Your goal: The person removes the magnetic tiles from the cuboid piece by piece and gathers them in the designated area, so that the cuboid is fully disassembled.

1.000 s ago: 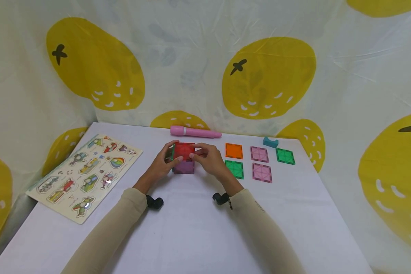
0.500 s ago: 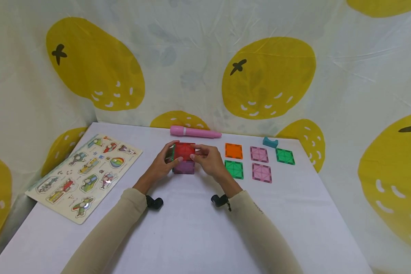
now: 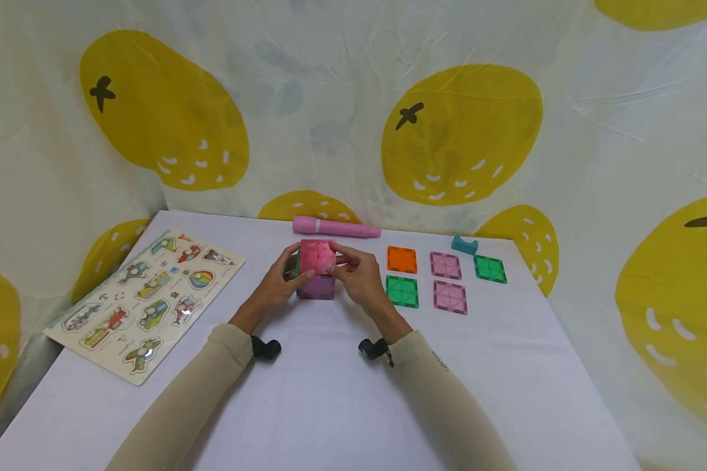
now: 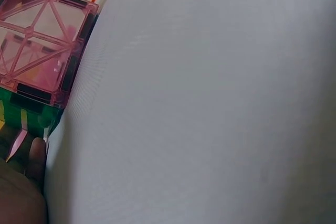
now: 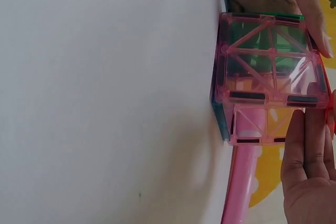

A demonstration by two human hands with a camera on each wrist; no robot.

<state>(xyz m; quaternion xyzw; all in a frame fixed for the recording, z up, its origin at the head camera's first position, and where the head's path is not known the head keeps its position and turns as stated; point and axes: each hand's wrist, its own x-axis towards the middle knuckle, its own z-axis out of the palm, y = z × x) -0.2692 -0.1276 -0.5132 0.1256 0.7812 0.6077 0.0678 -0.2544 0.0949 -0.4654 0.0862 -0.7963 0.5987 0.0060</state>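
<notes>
Red tile point(image 3: 317, 256) now paler, far edge raised; left hand point(image 3: 275, 282) grips cube point(image 3: 316, 288) (right hand point(image 3: 362, 280) too).

Left fingers point(image 3: 298, 282) opposite right fingers point(image 3: 347, 251), forearms point(image 3: 182, 396) forward

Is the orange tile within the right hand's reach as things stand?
Probably yes: the orange tile lies uncovered just right of the right hand, with nothing seen between them, though that hand grips the tile cube.

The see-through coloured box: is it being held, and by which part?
Yes: the left hand holds the box at its green left side, and the right hand grips the reddish top tile near its right edge.
</notes>
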